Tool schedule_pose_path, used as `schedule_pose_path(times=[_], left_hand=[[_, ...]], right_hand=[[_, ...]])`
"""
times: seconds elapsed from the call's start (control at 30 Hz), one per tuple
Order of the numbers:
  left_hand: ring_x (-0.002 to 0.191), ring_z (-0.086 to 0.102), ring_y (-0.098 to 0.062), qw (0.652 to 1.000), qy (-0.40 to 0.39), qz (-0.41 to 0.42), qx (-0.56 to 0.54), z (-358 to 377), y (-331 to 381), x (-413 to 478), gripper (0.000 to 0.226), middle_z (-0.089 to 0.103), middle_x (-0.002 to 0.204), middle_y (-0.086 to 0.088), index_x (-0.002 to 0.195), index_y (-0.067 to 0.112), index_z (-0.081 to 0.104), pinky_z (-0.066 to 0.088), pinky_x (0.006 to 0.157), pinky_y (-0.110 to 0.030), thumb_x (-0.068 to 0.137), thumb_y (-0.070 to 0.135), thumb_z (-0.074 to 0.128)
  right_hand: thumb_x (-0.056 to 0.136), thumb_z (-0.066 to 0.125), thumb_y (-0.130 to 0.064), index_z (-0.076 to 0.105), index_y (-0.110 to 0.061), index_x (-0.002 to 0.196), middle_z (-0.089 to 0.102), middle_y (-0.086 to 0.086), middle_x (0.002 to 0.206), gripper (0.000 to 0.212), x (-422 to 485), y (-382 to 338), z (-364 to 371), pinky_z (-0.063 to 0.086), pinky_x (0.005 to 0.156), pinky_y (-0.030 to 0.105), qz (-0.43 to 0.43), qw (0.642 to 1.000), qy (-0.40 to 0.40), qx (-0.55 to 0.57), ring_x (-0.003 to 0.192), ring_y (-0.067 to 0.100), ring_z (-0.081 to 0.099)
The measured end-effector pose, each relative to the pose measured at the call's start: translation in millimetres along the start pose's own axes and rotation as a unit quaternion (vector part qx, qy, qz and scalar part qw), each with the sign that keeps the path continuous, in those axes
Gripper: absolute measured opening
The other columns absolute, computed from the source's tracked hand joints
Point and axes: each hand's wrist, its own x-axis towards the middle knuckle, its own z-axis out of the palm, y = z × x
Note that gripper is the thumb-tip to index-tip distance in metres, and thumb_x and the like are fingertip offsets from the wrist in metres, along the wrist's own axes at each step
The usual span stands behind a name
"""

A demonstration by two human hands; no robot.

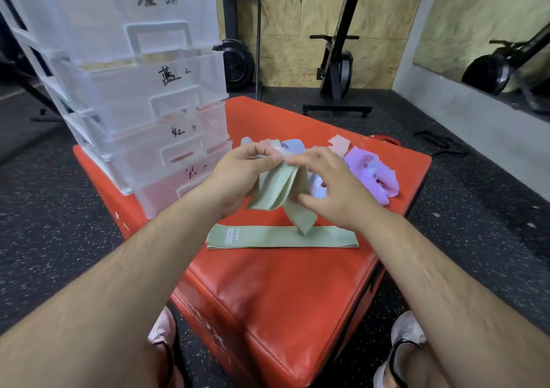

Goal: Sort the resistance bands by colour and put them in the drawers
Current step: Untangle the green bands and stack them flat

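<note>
My left hand grips the top of a crumpled green resistance band that hangs over the red padded box. My right hand touches the same band from the right, its fingers loosely bent, thumb under the fabric. A second green band lies flat on the box just below. Behind my hands lies a loose pile: a blue band, a pink band and purple bands. A clear plastic drawer unit with four hand-labelled drawers stands on the box's left side.
The drawers sit staggered, each pulled out a little. Black gym machines stand against the chipboard wall behind. The floor around the box is dark speckled rubber. My shoes show at the bottom edge.
</note>
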Motion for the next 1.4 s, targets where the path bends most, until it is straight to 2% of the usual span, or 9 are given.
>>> schedule_pose_path(times=[0.1, 0.23, 0.33, 0.43, 0.6, 0.87, 1.0, 1.13, 1.4], left_hand=[[0.097, 0.064, -0.025, 0.999, -0.026, -0.016, -0.011, -3.0, 4.0, -2.0, 0.023, 0.07, 0.114, -0.015, 0.11, -0.001, 0.069, 0.05, 0.088, -0.036, 0.097, 0.018, 0.062], [0.097, 0.064, -0.025, 0.997, -0.046, -0.024, 0.055, 1.8, 13.6, -13.1, 0.03, 0.07, 0.112, -0.013, 0.113, 0.007, 0.072, 0.059, 0.076, -0.033, 0.102, 0.029, 0.054], [0.111, 0.06, -0.018, 0.973, 0.013, 0.045, 0.227, 5.0, 21.2, -23.2, 0.039, 0.069, 0.104, 0.015, 0.094, 0.04, 0.075, 0.053, 0.096, -0.039, 0.1, 0.058, 0.041], [0.088, 0.066, -0.009, 0.976, 0.028, 0.092, 0.193, 4.9, 25.1, -26.6, 0.063, 0.068, 0.094, 0.011, 0.103, 0.024, 0.072, 0.052, 0.081, -0.03, 0.09, 0.076, 0.038], [0.079, 0.071, -0.015, 0.981, 0.045, 0.088, 0.166, -5.1, 15.1, -16.7, 0.03, 0.075, 0.095, -0.001, 0.107, 0.019, 0.066, 0.053, 0.075, -0.037, 0.086, 0.039, 0.075], [0.059, 0.064, -0.006, 0.98, 0.036, 0.083, 0.178, -11.1, 15.1, -16.8, 0.026, 0.07, 0.073, 0.007, 0.097, 0.0, 0.06, 0.047, 0.056, -0.017, 0.085, 0.017, 0.077], [0.06, 0.063, -0.008, 0.984, 0.063, 0.051, 0.157, -26.8, 11.7, -13.2, 0.021, 0.071, 0.073, 0.007, 0.093, 0.008, 0.06, 0.046, 0.056, -0.019, 0.085, 0.016, 0.078], [0.063, 0.063, -0.014, 0.984, 0.089, 0.017, 0.152, -51.2, 3.8, -10.1, 0.02, 0.07, 0.08, -0.003, 0.083, 0.013, 0.06, 0.046, 0.064, -0.029, 0.083, 0.017, 0.079], [0.054, 0.051, -0.011, 0.966, 0.016, -0.144, 0.213, -88.7, -27.9, -21.2, 0.035, 0.055, 0.054, 0.003, 0.068, 0.016, 0.05, 0.042, 0.048, -0.022, 0.075, 0.019, 0.083]], right_hand=[[0.088, 0.07, -0.028, 0.068, -0.035, 0.116, 0.051, -0.02, 0.116, 0.029, 0.2, -4.8, 3.8, 0.036, 0.09, 0.013, -0.002, 0.999, 0.035, 0.031, 0.117, 0.011, 0.047], [0.095, 0.058, -0.013, 0.069, -0.019, 0.102, 0.064, -0.01, 0.105, 0.015, 4.9, -7.0, 6.0, 0.041, 0.084, 0.026, -0.006, 0.994, 0.097, 0.047, 0.103, 0.013, 0.056], [0.1, 0.056, -0.019, 0.063, -0.011, 0.097, 0.067, 0.002, 0.087, 0.011, 8.2, -15.4, 5.3, 0.046, 0.076, 0.035, 0.097, 0.981, 0.082, 0.15, 0.081, 0.008, 0.057], [0.1, 0.056, -0.022, 0.06, -0.016, 0.095, 0.065, 0.005, 0.08, 0.009, 11.7, -16.2, 7.5, 0.047, 0.072, 0.038, 0.12, 0.975, 0.077, 0.17, 0.073, 0.01, 0.055], [0.101, 0.055, -0.022, 0.063, -0.019, 0.096, 0.056, -0.004, 0.078, 0.01, 15.1, -16.7, 4.8, 0.04, 0.069, 0.022, 0.131, 0.975, 0.048, 0.17, 0.069, 0.004, 0.049], [0.098, 0.064, -0.025, 0.065, -0.009, 0.102, 0.058, -0.005, 0.077, 0.017, 12.3, -19.9, -2.3, 0.049, 0.072, 0.026, 0.135, 0.973, -0.051, 0.179, 0.069, 0.005, 0.052], [0.084, 0.079, -0.031, 0.068, -0.012, 0.098, 0.068, 0.013, 0.083, 0.026, 10.3, -4.1, -15.8, 0.053, 0.071, 0.05, 0.178, 0.957, -0.115, 0.197, 0.076, 0.021, 0.062], [0.085, 0.079, -0.027, 0.072, -0.022, 0.101, 0.07, -0.002, 0.087, 0.019, 2.2, 16.8, -36.2, 0.046, 0.069, 0.026, 0.211, 0.955, -0.168, 0.126, 0.074, 0.008, 0.06], [0.087, 0.077, -0.023, 0.071, -0.022, 0.106, 0.074, 0.001, 0.093, 0.02, -26.7, 53.9, -56.8, 0.049, 0.073, 0.023, 0.297, 0.94, -0.167, 0.037, 0.08, 0.011, 0.064]])
